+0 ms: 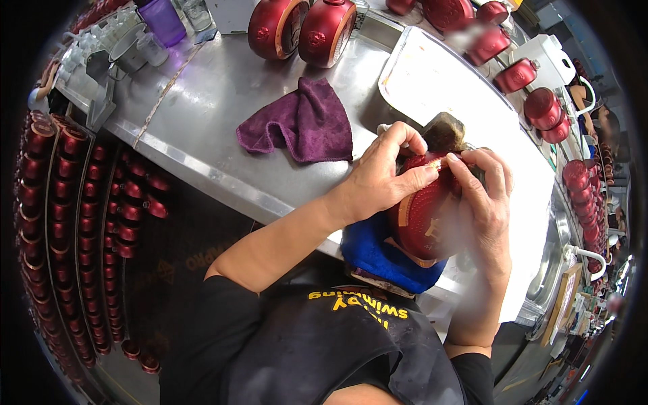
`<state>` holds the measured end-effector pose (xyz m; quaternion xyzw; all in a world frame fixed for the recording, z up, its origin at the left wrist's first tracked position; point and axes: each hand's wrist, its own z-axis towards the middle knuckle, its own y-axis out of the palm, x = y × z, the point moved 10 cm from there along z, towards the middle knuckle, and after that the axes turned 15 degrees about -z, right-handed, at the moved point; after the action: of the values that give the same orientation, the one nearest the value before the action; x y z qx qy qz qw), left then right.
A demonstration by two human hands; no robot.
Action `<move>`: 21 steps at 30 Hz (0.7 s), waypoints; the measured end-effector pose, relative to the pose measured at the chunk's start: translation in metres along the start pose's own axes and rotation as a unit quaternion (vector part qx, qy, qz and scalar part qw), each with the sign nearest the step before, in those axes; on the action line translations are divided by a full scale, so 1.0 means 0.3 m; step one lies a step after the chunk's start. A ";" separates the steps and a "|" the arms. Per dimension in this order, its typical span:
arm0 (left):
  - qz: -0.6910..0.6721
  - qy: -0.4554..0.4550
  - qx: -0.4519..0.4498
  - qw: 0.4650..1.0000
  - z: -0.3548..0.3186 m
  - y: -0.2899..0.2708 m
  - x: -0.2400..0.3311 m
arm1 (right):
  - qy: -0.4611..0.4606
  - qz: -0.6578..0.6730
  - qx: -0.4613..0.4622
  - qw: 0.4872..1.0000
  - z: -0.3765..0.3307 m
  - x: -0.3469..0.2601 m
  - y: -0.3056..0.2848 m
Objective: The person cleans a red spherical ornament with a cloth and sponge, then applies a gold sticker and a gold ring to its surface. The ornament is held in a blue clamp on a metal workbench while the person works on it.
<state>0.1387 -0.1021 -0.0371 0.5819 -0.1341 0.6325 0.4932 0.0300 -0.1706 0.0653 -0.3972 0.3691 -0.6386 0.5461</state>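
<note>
While the left hand (379, 174) and the right hand (487, 196) meet at its upper end, a red vessel (417, 226) sits between them.
In the head view, the left hand's thumb and curled fingers are clamped on the vessel's top, and the right hand's fingertips press an orange strip (440, 165) there; blur hides part of the vessel beside the right hand. Below the left hand, a blue cloth (361, 246) lies under the vessel. Left of that hand, a purple cloth (307, 125) lies crumpled on the metal worktop (216, 101). Just beyond both hands sits a dark lump (444, 129), with a white tray (432, 71) past it.
</note>
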 end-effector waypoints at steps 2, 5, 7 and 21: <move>0.002 -0.004 -0.003 1.000 -0.003 0.001 0.001 | -0.007 -0.004 0.011 1.000 0.000 -0.007 -0.008; -0.045 -0.026 0.003 0.999 -0.012 0.002 -0.008 | -0.009 -0.008 0.013 1.000 0.002 -0.010 -0.010; -0.141 -0.045 0.021 0.989 -0.020 -0.002 -0.020 | -0.010 -0.011 0.014 1.000 0.003 -0.011 -0.009; -0.006 -0.008 -0.019 1.000 -0.115 -0.012 0.001 | -0.008 -0.015 0.008 1.000 -0.006 -0.007 0.001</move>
<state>0.1208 -0.0745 -0.0482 0.5785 -0.1466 0.6221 0.5068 0.0286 -0.1684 0.0641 -0.4033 0.3539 -0.6463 0.5426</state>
